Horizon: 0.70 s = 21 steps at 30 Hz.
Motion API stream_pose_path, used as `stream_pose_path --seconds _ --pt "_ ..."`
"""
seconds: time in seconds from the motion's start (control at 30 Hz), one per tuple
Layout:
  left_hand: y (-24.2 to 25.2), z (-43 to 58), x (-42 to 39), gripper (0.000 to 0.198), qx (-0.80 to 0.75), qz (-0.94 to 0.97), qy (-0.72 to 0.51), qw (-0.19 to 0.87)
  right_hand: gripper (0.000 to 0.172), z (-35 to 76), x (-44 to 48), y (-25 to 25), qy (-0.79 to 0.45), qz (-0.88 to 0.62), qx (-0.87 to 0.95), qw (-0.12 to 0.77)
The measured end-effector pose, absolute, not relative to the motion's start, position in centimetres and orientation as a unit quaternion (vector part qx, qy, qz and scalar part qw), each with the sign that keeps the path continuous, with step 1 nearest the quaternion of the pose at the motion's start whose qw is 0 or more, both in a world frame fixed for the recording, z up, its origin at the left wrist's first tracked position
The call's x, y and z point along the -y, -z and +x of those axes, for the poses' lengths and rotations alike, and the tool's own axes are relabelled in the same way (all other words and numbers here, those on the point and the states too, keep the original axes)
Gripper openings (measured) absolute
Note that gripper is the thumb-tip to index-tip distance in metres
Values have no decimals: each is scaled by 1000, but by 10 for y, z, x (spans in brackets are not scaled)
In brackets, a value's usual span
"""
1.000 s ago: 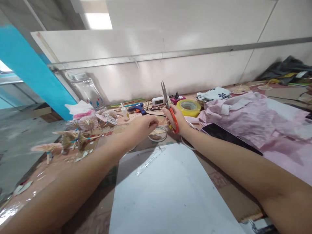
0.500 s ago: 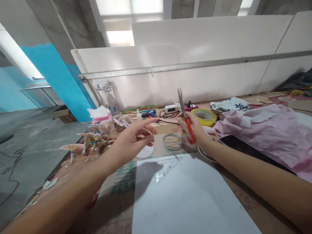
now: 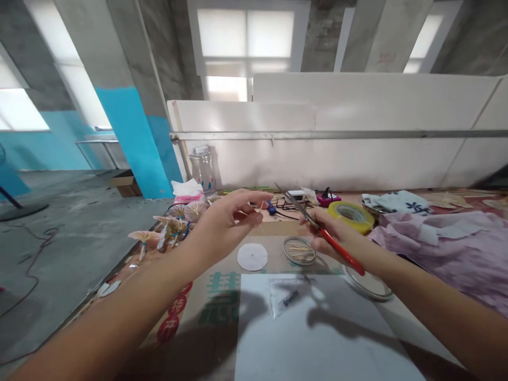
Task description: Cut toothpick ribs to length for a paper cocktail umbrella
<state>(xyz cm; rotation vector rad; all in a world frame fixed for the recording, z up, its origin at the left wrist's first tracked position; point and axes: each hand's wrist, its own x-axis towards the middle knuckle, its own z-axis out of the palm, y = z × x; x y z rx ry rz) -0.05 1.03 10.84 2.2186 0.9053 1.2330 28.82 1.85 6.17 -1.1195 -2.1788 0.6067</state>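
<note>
My left hand [image 3: 234, 219] is raised over the table with thumb and index finger curved towards each other; whether something small is between the fingers is too blurred to tell. My right hand [image 3: 329, 233] holds red-handled scissors [image 3: 342, 251], their blades pointing up and left. Below and between the hands lie a white paper disc [image 3: 252, 257] and a round dish [image 3: 299, 251] with several thin wooden sticks. A clear set square [image 3: 288, 297] rests on a large white sheet [image 3: 317, 344] nearer to me.
Small paper umbrellas [image 3: 178, 222] stand at the left edge. Behind are a clear jar [image 3: 203, 172] and cables. A yellow tape roll [image 3: 351, 216], a round lid [image 3: 369, 283] and pink cloth [image 3: 440, 238] are at the right.
The view has tilted up and shifted left. The scissors have turned from nearly upright to slanting left. The thin stick seen at my left fingers before no longer shows clearly.
</note>
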Motion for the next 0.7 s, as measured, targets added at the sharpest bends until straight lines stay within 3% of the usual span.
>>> stream_pose_path --seconds 0.27,0.53,0.7 --pt "-109 -4 -11 35 -324 797 -458 225 36 274 -7 -64 -279 -413 834 238" --pt "-107 0 -12 38 -305 783 -419 343 39 270 -1 -65 -316 -421 819 228" --pt "-106 4 -12 31 -260 754 -408 444 49 269 6 -70 -347 -389 823 226"
